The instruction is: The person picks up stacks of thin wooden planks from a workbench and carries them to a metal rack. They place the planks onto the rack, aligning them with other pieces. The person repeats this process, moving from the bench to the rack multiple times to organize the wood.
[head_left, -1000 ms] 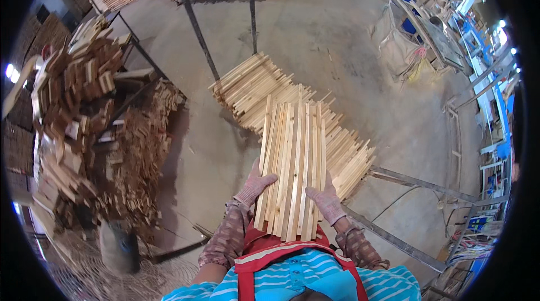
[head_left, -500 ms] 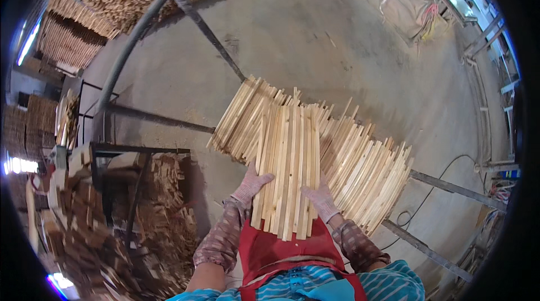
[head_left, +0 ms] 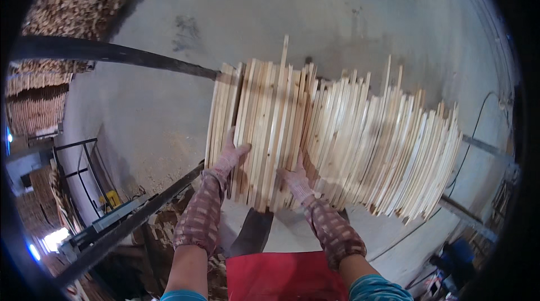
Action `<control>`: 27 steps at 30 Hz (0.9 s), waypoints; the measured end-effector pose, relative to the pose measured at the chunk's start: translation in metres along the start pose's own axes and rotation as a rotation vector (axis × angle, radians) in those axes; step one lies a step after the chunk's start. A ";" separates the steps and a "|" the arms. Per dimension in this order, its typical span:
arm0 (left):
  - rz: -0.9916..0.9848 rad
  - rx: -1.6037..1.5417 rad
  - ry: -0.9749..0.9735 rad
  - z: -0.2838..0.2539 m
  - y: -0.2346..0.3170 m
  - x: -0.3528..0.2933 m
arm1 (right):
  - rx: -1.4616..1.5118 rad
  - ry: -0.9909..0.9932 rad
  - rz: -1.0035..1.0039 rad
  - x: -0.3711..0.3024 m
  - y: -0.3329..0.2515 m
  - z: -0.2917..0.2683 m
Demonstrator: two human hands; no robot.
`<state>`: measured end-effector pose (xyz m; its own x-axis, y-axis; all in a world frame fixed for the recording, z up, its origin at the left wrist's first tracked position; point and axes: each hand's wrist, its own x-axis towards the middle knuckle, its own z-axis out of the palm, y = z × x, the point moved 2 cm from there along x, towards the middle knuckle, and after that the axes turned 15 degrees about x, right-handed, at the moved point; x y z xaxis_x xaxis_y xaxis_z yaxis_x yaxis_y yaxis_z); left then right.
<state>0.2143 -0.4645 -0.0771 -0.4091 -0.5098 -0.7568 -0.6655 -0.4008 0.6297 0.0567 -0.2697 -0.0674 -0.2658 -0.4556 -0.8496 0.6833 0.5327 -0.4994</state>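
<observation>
A bundle of pale wooden strips [head_left: 264, 132] lies between my gloved hands, side by side with the other strips across two metal rails. My left hand [head_left: 228, 157] presses against the bundle's left side, its thumb over the top. On the right side my right hand [head_left: 296, 177] grips it, with some fingers hidden among the strips. More wooden strips [head_left: 382, 149] lie in a long row to the right, and a few strips [head_left: 223, 112] lie left of my left hand. Several ends stick out unevenly at the far side.
A far dark rail [head_left: 140, 56] and a near rail [head_left: 146, 208] reach out leftward. Large wood stacks [head_left: 84, 3] stand at the far left. A black cable [head_left: 478, 127] runs over the grey floor [head_left: 270, 8] at right.
The bundle has gone from being held up before my red apron to lying among the strips on the rails. My hands have moved forward with it, and the view has shifted closer.
</observation>
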 end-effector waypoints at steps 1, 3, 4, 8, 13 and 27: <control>0.041 0.021 0.017 -0.004 -0.016 0.014 | 0.126 0.006 -0.071 0.024 0.037 0.005; 0.100 0.450 0.130 -0.010 -0.025 0.028 | 0.068 0.067 -0.145 0.037 0.057 0.009; 0.070 0.407 0.103 -0.010 -0.030 0.035 | 0.033 0.095 -0.185 0.044 0.065 0.009; -0.034 0.544 0.005 -0.021 -0.037 0.039 | 0.078 0.037 -0.274 0.044 0.074 0.014; -0.290 1.181 -0.123 -0.026 0.020 0.032 | 0.032 0.055 -0.256 0.040 0.076 0.021; -0.137 0.963 0.366 -0.043 0.035 0.006 | -0.645 0.149 -0.307 0.051 -0.011 -0.008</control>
<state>0.2157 -0.5148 -0.0525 -0.1849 -0.7701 -0.6105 -0.9747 0.2232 0.0136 0.0299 -0.2928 -0.1062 -0.5020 -0.5748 -0.6462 0.0388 0.7315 -0.6808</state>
